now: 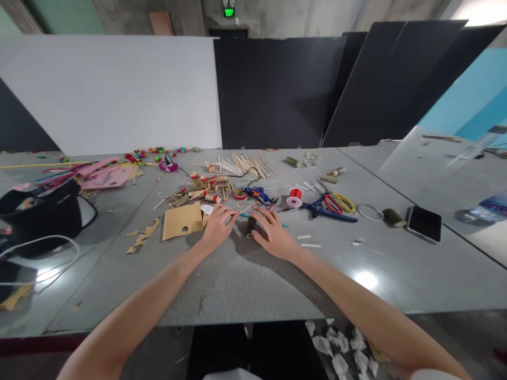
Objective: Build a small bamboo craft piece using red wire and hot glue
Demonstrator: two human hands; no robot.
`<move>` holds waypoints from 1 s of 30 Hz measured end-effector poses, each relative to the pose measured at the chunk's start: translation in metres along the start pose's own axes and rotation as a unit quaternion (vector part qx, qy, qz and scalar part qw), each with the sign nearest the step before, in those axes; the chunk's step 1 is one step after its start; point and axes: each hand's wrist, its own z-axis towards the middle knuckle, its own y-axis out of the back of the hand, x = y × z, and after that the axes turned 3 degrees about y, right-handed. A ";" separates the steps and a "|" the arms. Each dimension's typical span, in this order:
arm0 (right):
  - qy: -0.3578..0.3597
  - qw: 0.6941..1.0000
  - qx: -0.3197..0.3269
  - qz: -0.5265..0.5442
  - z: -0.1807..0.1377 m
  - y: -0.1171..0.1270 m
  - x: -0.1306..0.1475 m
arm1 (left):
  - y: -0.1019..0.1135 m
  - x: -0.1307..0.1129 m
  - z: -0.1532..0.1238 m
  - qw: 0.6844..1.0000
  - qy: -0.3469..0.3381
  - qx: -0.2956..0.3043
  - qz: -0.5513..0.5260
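My right hand [274,232] is curled around a short dark green bamboo tube [249,227] that lies low over the grey table. My left hand [218,226] is closed just left of the tube, its fingertips pinching a thin wooden stick [246,209] that points toward the tube. The small gap between my hands hides the exact contact of stick and tube. Beyond my fingers lie a blue glue gun [258,194] and a red tape roll [240,194]. A piece of brown cardboard [182,221] with a hole sits beside my left hand.
Right of my hands are a red wire spool [294,197], blue-handled pliers [328,210], scissors [336,202], a clear ring [369,212] and a tablet [424,224]. Bamboo pieces [204,184] and thin sticks [253,164] lie behind. A black bag [47,216] stands left.
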 end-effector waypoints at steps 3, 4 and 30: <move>0.015 1.000 0.010 0.015 0.001 -0.006 -0.005 | -0.001 -0.005 -0.001 1.000 -0.008 0.002 -0.013; 0.017 1.000 0.008 0.020 0.001 -0.007 -0.006 | 0.000 -0.006 -0.001 1.000 -0.011 0.001 -0.014; -0.006 0.999 -0.033 0.039 0.001 -0.014 -0.018 | 0.003 0.011 0.004 0.984 0.135 -0.114 -0.030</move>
